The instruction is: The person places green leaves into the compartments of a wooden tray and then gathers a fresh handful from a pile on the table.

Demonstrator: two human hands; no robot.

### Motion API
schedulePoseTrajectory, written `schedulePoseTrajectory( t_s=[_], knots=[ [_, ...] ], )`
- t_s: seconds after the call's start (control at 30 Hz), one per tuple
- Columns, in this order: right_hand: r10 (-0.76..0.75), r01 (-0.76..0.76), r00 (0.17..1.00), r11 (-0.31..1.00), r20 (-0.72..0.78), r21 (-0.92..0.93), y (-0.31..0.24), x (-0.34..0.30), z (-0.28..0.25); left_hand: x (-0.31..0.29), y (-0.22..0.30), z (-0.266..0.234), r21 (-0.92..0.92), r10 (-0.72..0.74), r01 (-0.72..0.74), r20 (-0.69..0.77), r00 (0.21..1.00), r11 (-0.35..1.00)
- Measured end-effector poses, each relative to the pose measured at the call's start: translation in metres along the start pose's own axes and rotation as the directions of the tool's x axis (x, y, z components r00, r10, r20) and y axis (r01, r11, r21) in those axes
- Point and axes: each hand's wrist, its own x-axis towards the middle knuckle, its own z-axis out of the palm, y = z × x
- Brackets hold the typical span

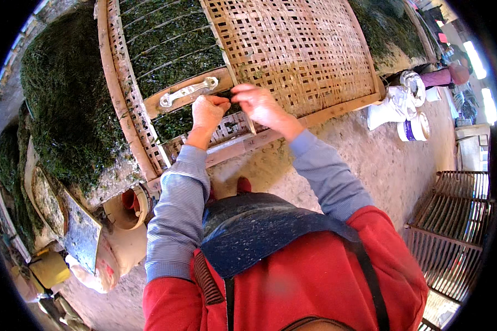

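Observation:
My left hand (209, 115) is closed in a pinch just below a wooden board with a clear handle (189, 91). What its fingertips hold is too small to make out. Close by on the right, my right hand (261, 106) has bent fingers blurred by motion, level with the board's right end. Both hands are over the near end of a wooden-framed rack (243, 144). Dark green, stringy plant matter (171, 47), like seaweed, lies in its left section under thin crosswise strips. A woven slatted mat (298, 49) covers the right section.
Large heaps of the dark green matter (66, 83) rise at the left, with another at the far right. A round tub (126, 209) and a flat panel (83, 231) stand lower left. White sacks (389, 105) and a white bucket (415, 128) are at right, slatted racks (444, 248) beyond.

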Motion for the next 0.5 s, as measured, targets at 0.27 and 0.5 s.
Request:
schedulePoseTrajectory(
  t_s=[0.27,0.5],
  knots=[
    [0.578,-0.588,0.808,0.78,0.111,0.217,0.011,-0.037,0.008,-0.007,0.009,0.031,0.43,0.181,-0.115,-0.115,0.977,0.895],
    [-0.019,-0.069,0.977,0.914,-0.212,-0.399,-0.032,-0.003,0.01,-0.006,0.008,0.004,0.316,0.105,-0.101,0.007,0.995,0.943]
  ],
)
